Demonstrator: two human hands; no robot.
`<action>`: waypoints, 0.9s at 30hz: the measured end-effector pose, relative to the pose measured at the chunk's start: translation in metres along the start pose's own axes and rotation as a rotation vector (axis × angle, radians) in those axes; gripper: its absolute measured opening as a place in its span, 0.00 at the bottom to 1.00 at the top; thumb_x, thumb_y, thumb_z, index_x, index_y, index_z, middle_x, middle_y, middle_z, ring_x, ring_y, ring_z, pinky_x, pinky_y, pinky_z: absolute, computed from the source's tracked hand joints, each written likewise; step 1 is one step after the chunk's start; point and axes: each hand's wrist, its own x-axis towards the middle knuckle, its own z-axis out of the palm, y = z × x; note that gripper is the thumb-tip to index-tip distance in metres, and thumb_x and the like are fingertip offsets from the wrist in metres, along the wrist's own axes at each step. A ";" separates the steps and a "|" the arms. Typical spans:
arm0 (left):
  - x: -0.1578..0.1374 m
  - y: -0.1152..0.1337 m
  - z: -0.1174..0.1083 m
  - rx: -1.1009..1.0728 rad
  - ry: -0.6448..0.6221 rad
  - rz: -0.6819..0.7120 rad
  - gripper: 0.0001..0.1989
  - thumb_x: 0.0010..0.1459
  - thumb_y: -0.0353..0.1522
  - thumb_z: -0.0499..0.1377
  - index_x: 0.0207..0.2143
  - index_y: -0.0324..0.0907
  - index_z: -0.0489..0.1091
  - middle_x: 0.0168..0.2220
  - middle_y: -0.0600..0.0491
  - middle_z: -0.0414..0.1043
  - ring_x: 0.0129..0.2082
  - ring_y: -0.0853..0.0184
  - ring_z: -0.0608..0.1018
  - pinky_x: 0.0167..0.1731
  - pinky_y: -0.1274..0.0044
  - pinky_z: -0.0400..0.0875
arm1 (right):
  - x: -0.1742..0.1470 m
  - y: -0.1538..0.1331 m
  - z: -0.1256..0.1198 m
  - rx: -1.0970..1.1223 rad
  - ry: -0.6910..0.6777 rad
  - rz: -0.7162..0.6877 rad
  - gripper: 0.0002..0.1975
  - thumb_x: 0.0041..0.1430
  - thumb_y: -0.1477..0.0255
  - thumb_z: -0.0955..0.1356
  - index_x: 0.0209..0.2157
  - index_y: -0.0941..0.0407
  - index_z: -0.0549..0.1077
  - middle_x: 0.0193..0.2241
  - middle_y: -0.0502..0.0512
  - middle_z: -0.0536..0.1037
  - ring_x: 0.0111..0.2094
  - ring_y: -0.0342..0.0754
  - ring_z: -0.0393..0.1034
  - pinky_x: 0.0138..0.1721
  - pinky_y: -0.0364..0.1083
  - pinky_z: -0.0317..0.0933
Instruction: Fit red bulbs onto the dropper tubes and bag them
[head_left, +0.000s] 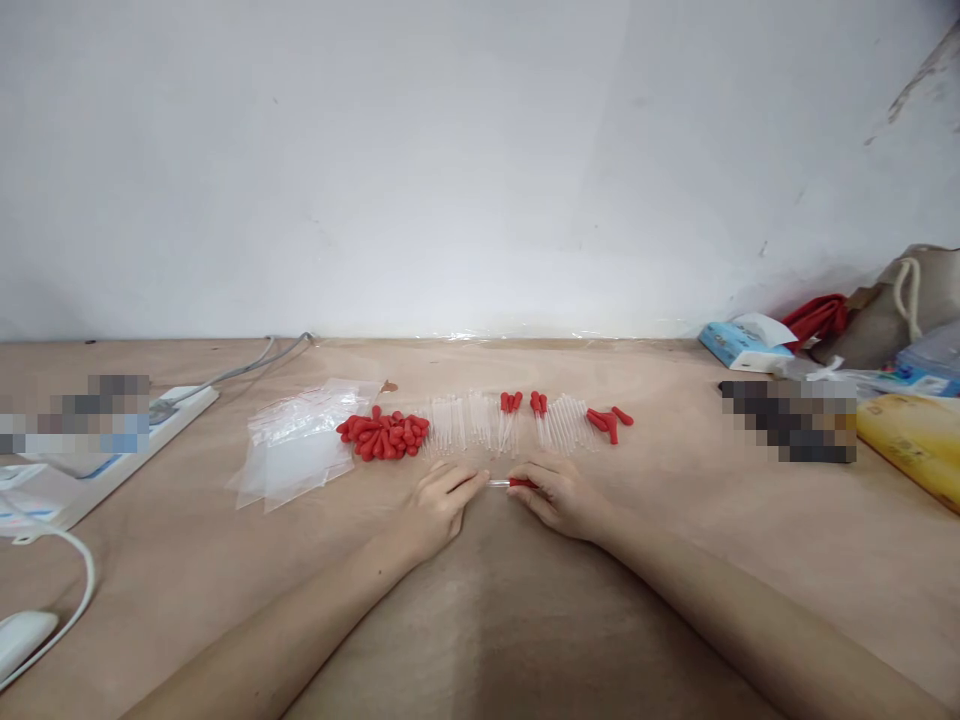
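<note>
Between my hands, close above the table, lies a clear dropper tube [498, 483], roughly level. The fingers of my left hand [444, 500] pinch its left end. My right hand [561, 495] is closed on a red rubber bulb [520, 482] at the tube's right end; how far the tube sits inside is hidden. Just beyond are rows of bare clear tubes [465, 420]. Two small groups of droppers with red bulbs, a left one [511, 402] and a right one [538, 404], lie among them. A pile of loose red bulbs [384, 435] is left of the tubes, and several more bulbs [611, 422] lie right.
Clear plastic bags [300, 450] lie left of the bulb pile. Farther left are a white power strip [135, 455] and cables [90, 570]. At right stand a blue tissue pack [742, 345], a blurred dark object [787, 420] and a yellow package [911, 435]. A white wall [465, 180] bounds the back.
</note>
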 end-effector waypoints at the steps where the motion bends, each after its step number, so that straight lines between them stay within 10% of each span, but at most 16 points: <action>1: 0.001 0.000 0.000 0.003 -0.012 -0.007 0.16 0.55 0.21 0.47 0.44 0.37 0.66 0.35 0.47 0.71 0.34 0.65 0.71 0.35 0.72 0.69 | 0.000 0.000 0.000 -0.017 -0.010 0.001 0.08 0.59 0.70 0.60 0.35 0.57 0.68 0.28 0.55 0.72 0.31 0.45 0.63 0.32 0.44 0.58; 16: 0.001 0.006 -0.001 -0.169 -0.013 -0.136 0.16 0.58 0.24 0.48 0.48 0.42 0.64 0.38 0.50 0.71 0.37 0.68 0.73 0.37 0.75 0.69 | 0.011 -0.007 -0.005 0.127 0.111 -0.023 0.08 0.58 0.71 0.62 0.38 0.55 0.70 0.29 0.53 0.73 0.31 0.44 0.64 0.35 0.44 0.60; 27: 0.034 0.006 0.003 0.060 -0.005 -0.401 0.09 0.57 0.32 0.50 0.37 0.42 0.69 0.42 0.48 0.66 0.45 0.61 0.66 0.44 0.66 0.60 | 0.042 0.056 -0.050 0.469 0.204 0.571 0.16 0.54 0.62 0.62 0.40 0.57 0.68 0.27 0.51 0.72 0.29 0.43 0.67 0.34 0.44 0.61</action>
